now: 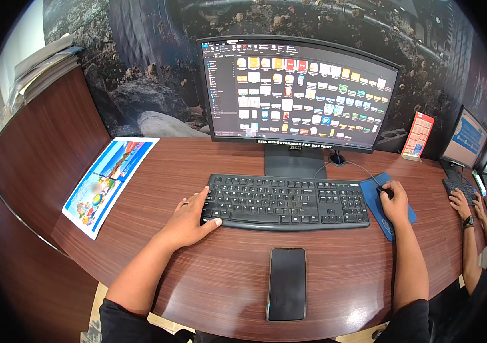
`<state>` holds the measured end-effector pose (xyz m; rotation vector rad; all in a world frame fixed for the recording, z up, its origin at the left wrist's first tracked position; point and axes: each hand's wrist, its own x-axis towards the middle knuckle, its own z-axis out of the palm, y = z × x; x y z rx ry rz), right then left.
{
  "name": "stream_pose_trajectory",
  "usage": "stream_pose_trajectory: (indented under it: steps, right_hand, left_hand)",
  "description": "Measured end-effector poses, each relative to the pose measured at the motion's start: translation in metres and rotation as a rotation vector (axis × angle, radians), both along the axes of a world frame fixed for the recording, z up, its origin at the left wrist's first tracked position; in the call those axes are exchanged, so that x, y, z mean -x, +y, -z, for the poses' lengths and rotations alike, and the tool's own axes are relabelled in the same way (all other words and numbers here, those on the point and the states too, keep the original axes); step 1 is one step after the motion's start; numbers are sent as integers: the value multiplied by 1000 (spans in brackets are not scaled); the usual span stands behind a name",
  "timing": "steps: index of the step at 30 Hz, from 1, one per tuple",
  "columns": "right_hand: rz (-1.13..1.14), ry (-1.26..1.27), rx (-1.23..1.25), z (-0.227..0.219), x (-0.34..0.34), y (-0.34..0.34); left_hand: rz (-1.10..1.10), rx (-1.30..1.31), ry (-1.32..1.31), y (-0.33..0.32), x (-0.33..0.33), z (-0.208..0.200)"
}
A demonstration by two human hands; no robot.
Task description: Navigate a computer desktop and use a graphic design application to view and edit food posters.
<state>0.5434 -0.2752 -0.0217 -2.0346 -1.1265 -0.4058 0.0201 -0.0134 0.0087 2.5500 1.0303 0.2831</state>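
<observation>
Black mouse sat under the person's right hand, whose fingers were curled around it, on a blue mat just beside the right end of the keyboard. The left hand was loosely spread and gripped nothing, its thumb at the keyboard's near left corner and its fingertips by the left edge. White legends marked the black keys, and a small pale maker's mark stood at the keyboard's upper right. A lighter emblem showed on the mat. Behind, the monitor displayed rows of file thumbnails (their captions too small to read), and pale capital letters ran along its lower bezel. Right of it stood a red card with panels of fine print. A colourful printed sheet lay at the left of the wood-grained desk, and a dark-screened phone lay nearer the person than the keyboard.
</observation>
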Motion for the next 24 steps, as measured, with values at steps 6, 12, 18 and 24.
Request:
stream_pose_trajectory:
  steps: [6,12,18,24]
  right_hand:
    - [13,25,7,-4,5,-2]
    - [16,-4,-15,1,6,0]
    - [23,-2,-55,4,3,-2]
    - [32,6,-52,0,0,11]
  left_hand:
    - [8,-5,-1,1,1,2]
    - [1,-31,-47,-2,4,2]
    - [253,-45,-630,-21,2,-38]
    - [2364,840,-463,-136,-11,-139]
